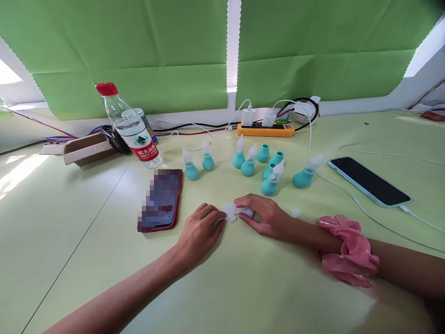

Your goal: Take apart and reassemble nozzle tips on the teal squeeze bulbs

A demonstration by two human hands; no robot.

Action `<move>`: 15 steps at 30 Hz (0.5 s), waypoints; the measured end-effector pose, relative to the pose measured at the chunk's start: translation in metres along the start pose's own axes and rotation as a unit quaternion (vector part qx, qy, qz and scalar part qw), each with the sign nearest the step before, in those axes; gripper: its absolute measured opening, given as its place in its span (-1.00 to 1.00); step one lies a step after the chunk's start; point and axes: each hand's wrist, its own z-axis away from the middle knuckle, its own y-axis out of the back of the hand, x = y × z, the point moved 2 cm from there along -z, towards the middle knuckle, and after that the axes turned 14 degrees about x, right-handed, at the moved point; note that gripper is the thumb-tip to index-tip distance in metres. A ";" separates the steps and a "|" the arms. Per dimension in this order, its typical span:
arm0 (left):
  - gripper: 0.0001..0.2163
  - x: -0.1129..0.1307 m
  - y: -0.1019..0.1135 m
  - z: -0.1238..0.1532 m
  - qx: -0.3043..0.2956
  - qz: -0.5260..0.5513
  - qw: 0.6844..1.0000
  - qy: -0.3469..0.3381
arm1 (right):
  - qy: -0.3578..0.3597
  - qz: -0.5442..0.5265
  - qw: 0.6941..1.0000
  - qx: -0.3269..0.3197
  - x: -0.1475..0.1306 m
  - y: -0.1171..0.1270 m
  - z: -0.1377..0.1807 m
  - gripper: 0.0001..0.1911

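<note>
Small translucent white plastic pieces lie on the table between my two hands. My left hand rests on the tabletop, its thumb and forefinger closed together at the left edge of these pieces. From the right, my right hand curls its thumb and fingers around a whitish plastic piece, partly hidden by the fingers. Beyond the hands stand several teal squeeze bulbs; some carry clear pointed tips, like this bulb and the tilted one. Others are open-necked, such as this teal bulb.
Left of my hands lies a red-cased phone; a second phone charges at the right. A water bottle leans beside a cardboard box. An orange power strip with chargers sits at the back. A small white piece lies behind my right wrist.
</note>
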 end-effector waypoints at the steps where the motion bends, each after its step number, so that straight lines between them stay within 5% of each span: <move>1: -0.88 0.001 0.001 0.000 0.011 0.019 1.000 -0.003 | 0.002 0.002 1.000 0.005 0.000 0.000 0.000 -0.79; 10: -0.93 0.007 0.007 0.000 0.087 0.112 0.990 0.012 | 0.001 0.057 0.998 -0.014 -0.003 0.000 -0.004 -0.87; 15: -0.86 0.008 0.006 0.008 0.078 0.109 0.986 -0.097 | 0.028 0.052 0.998 -0.009 -0.005 -0.001 -0.003 -0.85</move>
